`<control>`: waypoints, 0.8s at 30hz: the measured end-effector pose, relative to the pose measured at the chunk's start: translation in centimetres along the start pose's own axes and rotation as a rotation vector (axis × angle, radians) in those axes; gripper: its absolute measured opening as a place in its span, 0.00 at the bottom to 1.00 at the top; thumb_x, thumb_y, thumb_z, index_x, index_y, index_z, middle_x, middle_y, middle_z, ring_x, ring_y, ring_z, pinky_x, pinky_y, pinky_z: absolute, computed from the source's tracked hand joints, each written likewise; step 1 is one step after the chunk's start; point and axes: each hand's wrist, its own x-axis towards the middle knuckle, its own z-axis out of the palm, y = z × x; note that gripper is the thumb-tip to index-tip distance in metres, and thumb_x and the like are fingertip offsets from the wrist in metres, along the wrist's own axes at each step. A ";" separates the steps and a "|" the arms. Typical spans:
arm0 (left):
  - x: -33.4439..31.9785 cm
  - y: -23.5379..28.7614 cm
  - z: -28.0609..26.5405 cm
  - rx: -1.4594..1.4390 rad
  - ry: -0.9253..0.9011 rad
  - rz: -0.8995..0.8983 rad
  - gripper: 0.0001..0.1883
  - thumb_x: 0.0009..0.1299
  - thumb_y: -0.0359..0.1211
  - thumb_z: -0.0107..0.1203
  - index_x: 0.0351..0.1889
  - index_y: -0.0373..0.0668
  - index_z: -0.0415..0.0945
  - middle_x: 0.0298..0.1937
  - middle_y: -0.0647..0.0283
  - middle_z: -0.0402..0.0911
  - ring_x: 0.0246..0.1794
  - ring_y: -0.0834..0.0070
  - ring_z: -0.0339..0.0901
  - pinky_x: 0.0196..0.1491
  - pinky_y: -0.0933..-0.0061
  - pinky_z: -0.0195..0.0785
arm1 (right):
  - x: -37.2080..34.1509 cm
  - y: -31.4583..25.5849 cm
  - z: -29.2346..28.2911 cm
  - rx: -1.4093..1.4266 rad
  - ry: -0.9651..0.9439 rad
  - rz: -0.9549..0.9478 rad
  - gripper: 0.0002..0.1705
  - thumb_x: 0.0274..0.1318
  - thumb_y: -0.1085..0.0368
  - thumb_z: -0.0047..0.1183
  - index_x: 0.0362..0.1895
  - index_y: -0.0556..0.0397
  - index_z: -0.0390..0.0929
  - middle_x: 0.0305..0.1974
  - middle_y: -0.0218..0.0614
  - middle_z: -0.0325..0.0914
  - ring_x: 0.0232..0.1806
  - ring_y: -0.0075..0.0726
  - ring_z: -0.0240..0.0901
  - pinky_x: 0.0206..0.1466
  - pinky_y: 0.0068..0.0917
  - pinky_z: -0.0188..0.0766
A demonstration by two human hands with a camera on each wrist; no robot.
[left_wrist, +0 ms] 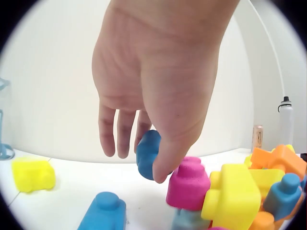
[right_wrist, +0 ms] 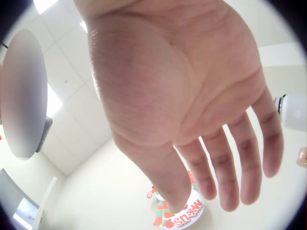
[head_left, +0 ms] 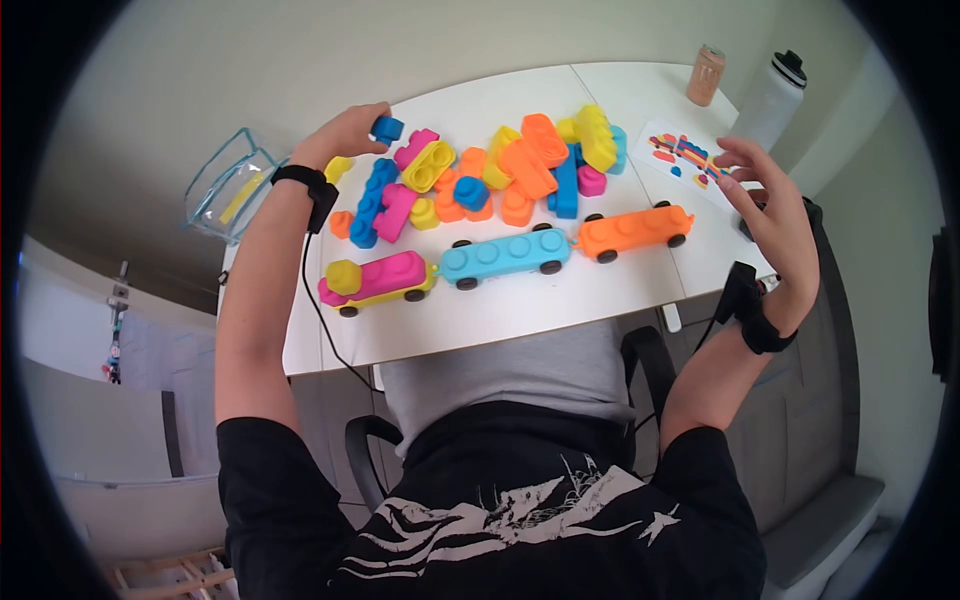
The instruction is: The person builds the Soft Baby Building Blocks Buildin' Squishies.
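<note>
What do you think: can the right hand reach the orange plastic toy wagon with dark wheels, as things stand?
Probably yes. The right hand looks open and empty, and the orange wagon stands nearby on the white tabletop; nothing tall seems to stand between them.

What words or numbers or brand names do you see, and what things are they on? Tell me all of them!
"S...": red letters on a round white decoration with red and green patches; the rest is too slanted to read surely.
Pinkish can: printing too small.
White bottle with black lid: faint mark, unreadable.
White picture card: coloured shapes, no readable words.
Black T-shirt: pale print, no readable words.
</note>
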 end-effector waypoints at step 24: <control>-0.3 0.6 2.2 0.103 -0.344 -0.014 0.32 0.67 0.38 0.70 0.69 0.45 0.75 0.66 0.50 0.82 0.67 0.52 0.79 0.68 0.57 0.73 | 0.2 -0.1 0.6 0.003 -0.063 -0.002 0.25 0.70 0.62 0.62 0.68 0.51 0.77 0.54 0.40 0.87 0.49 0.33 0.81 0.52 0.33 0.78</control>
